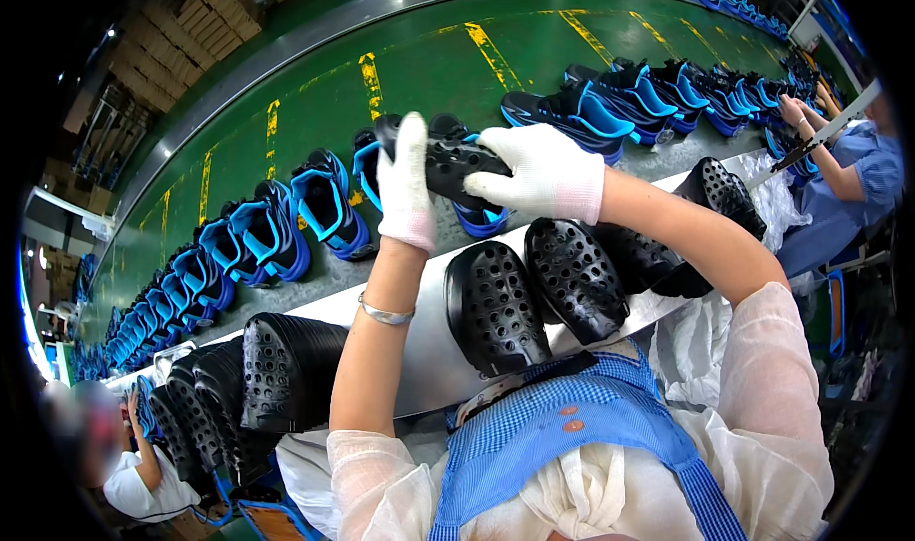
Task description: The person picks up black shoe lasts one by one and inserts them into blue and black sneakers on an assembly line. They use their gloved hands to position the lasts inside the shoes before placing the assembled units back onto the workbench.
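A black plastic shoe form (459,163) dotted with round holes is held level between my white-gloved hands, above the row of shoes. My left hand (408,183) is closed round its left end, with the fingers pointing up. My right hand (543,171) grips the other end, thumb in front; the fingers behind are partly hidden. Just beyond my hands, black-and-blue sneakers are partly covered by them. Below, two more shoe forms, a left one (494,303) and a right one (575,279), lie side by side on the metal ledge (419,379).
Nested black forms (286,369) are stacked at my left, more (720,193) at my right. Sneakers (329,203) line the green conveyor (419,74) both ways, with yellow marks on it. Co-workers sit at the far left (148,474) and right (853,169). Plastic wrap (691,350) lies beside me.
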`<state>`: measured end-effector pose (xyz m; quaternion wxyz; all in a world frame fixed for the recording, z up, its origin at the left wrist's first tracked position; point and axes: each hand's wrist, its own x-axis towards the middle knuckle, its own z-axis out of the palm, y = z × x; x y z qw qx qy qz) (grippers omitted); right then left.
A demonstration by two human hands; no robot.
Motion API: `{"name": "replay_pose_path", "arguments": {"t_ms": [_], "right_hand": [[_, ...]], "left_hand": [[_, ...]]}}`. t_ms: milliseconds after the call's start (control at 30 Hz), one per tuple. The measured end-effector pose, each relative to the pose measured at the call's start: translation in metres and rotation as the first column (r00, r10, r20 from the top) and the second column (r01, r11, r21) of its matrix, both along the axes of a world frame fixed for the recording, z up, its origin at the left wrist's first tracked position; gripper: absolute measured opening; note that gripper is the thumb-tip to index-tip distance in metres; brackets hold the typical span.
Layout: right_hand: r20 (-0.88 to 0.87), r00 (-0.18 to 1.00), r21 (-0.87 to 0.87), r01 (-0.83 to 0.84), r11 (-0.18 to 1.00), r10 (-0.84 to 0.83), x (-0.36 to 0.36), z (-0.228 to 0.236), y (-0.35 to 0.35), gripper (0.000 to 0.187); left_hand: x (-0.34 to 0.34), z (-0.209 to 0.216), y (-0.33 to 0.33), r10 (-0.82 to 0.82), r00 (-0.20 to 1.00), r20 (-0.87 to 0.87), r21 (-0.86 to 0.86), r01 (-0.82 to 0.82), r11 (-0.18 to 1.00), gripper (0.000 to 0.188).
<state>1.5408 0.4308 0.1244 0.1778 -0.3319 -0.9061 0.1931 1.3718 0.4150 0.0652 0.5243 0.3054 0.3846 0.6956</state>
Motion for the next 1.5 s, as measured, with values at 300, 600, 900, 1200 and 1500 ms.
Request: {"name": "replay_pose_path", "arguments": {"t_ms": [300,600,900,1200,1500], "right_hand": [[0.540,0.832,-0.054,-0.120,0.991,0.130,0.026,-0.028,0.054,0.034],[0.747,0.656,0.073,0.087,0.994,-0.112,-0.044,-0.053,0.068,0.030],[0.691,0.721,-0.025,0.093,0.995,-0.050,-0.061,-0.093,0.090,0.024],[0.697,0.717,0.127,-0.078,0.989,-0.033,-0.063,-0.091,0.096,0.019],[0.580,0.814,0.062,-0.056,0.997,0.009,-0.025,-0.094,0.103,0.024]], "left_hand": [[-0.010,-0.064,-0.006,-0.191,0.204,-0.960,-0.078,0.462,0.883,0.042],[0.017,-0.081,0.025,-0.411,0.004,-0.912,-0.386,0.336,0.859,0.040],[0.027,-0.079,0.041,-0.632,-0.147,-0.761,-0.647,0.250,0.721,0.049],[0.029,-0.081,0.040,-0.537,-0.209,-0.817,-0.576,0.291,0.764,0.043],[0.047,-0.072,0.056,-0.662,-0.226,-0.715,-0.698,0.289,0.655,0.044]]}}
